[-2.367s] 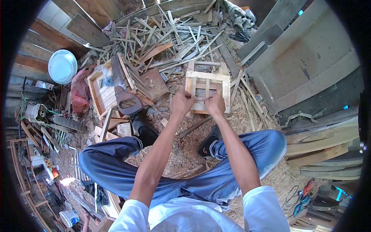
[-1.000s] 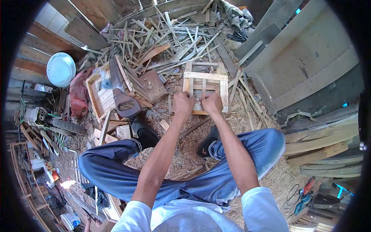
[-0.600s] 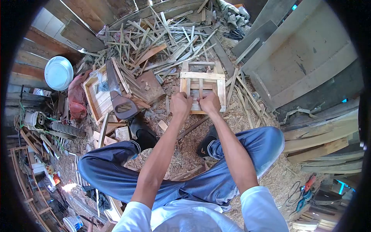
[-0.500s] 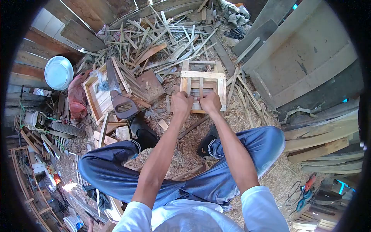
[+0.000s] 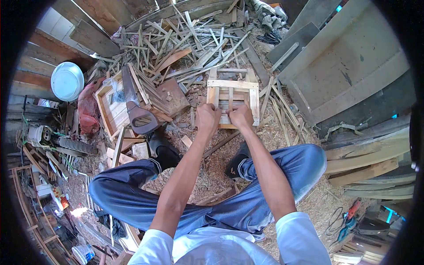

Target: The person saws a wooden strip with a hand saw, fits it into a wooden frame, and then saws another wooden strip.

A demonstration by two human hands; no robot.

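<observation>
A small slatted wooden crate [image 5: 238,85] lies on the ground in front of me, between and beyond my feet. My left hand [image 5: 208,118] is closed on its near left part, with the fingertips turned under and hidden. Close beside it, my right hand [image 5: 241,117] is closed at the near right part of the crate. A narrow upright slat [image 5: 230,94] runs down the crate's middle to the gap between my hands, its lower end beside my right fingers. Whether my fingers pinch that slat or only the crate's near edge is hard to make out.
A handsaw [image 5: 142,121] rests on a wooden tray [image 5: 106,115] at left. Scrap strips [image 5: 194,39] are heaped behind the crate. Large boards [image 5: 349,62] lean at right, above curved planks [image 5: 371,150]. A red-and-blue corded tool [image 5: 351,218] lies lower right; a metal basin [image 5: 67,81] stands upper left.
Both hands stay at the crate's near side. My right hand has shifted very slightly; the crate looks almost unmoved.
</observation>
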